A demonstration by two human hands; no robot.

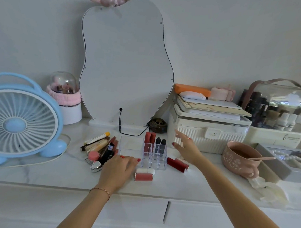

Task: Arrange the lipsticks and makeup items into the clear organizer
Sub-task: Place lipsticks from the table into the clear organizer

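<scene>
Organizer: the clear organizer [144,153] stands on the white desk [177,184], in front of the mirror [126,63].
Inside the organizer: two red lipsticks [149,140] stand upright in the back left slots, and two dark lipsticks [160,144] stand just beside them on the right. The wide flat part on the left side holds nothing I can see.
Left hand: the left hand [120,170] lies palm down on the desk at the front left corner of the organizer, with fingers loosely bent. I cannot tell if something is under the fingers.
Right hand: the right hand [186,147] is in the air to the right of the organizer, fingers spread and relaxed, holding nothing.
Loose items, left: a pile of makeup tubes [100,146] lies between the fan [20,121] and the organizer, touching each other.
Loose items, front: a pink and white tube [144,174] lies flat on the desk just in front of the organizer.
Loose items, right: a dark red lipstick [177,164] lies flat beside the organizer, below the right hand.
Other things: a pink cup [238,158] with a spoon and a white storage box [208,133] stand on the right side of the desk.
</scene>
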